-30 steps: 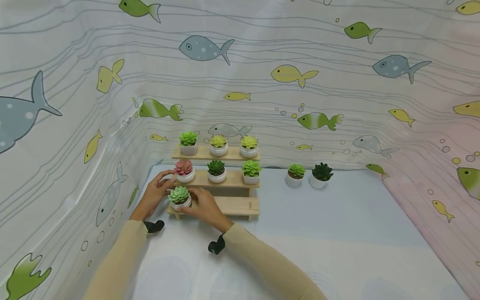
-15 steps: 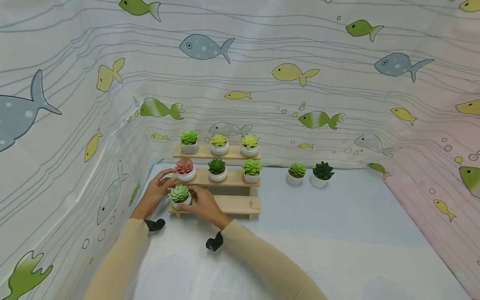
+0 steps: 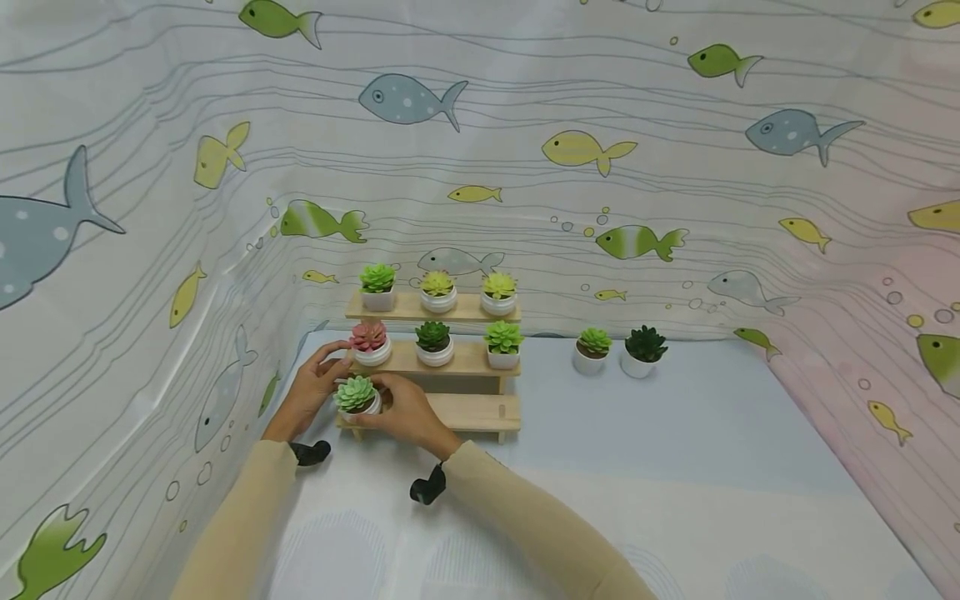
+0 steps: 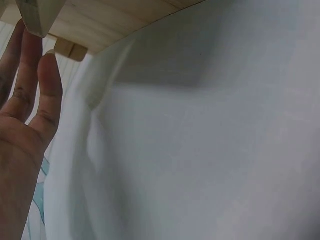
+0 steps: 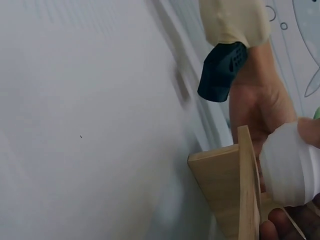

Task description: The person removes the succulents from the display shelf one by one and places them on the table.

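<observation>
A pale-green succulent in a white pot (image 3: 356,393) stands at the left end of the lowest step of a three-step wooden stand (image 3: 465,412). My right hand (image 3: 408,414) curls round the pot from the right and front. In the right wrist view the white pot (image 5: 290,170) sits at the stand's edge (image 5: 220,185) with my fingertips on it. My left hand (image 3: 307,396) lies just left of the pot, thumb raised. Its fingers (image 4: 30,100) look straight beside the stand's underside (image 4: 100,25).
Three potted succulents fill the top step (image 3: 437,293) and three the middle step (image 3: 433,343), a pink one (image 3: 367,342) just above my hands. Two more pots (image 3: 592,350) (image 3: 643,350) stand on the table to the right. Fish-print curtain (image 3: 150,250) walls the left, back and right.
The pot and both hands have shifted only slightly to the left on the lowest step. Nothing else has moved.
</observation>
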Demonstrator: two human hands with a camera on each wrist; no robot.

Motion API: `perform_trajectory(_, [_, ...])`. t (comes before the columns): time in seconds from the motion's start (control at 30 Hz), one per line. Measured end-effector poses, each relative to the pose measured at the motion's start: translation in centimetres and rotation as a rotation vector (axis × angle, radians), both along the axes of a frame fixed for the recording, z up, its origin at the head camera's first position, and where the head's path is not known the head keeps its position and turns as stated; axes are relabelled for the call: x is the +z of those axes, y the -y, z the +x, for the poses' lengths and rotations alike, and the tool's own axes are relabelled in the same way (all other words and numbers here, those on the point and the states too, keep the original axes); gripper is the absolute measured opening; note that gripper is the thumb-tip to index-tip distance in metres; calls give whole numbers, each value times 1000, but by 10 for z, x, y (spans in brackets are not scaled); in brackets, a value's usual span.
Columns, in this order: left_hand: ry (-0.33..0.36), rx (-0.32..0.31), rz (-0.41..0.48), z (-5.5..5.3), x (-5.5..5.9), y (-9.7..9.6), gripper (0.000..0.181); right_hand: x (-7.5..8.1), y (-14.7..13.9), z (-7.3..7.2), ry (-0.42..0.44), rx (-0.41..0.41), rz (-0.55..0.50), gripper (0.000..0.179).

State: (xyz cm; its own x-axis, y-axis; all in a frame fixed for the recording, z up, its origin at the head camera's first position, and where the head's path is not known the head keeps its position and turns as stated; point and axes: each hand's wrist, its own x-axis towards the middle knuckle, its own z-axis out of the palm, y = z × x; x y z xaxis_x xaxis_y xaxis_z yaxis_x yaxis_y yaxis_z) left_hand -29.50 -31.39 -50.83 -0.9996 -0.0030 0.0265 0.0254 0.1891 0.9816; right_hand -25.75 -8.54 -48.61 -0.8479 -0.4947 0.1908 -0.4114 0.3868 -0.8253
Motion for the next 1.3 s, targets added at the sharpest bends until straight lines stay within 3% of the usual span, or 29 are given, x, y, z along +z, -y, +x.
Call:
perform_trajectory(0.4, [-9,-20,-1,-3,-1,0,51,16,-18,8,-12,32,-32,68])
perform_trajectory(0.97, [-47,-40,31,-4,0,0,47,20,-56,18,-24,6,-20,67])
perform_trajectory(1.3, [-41,-44,54,-4,-5,2,44,18,-79,24,-110,8,0,67])
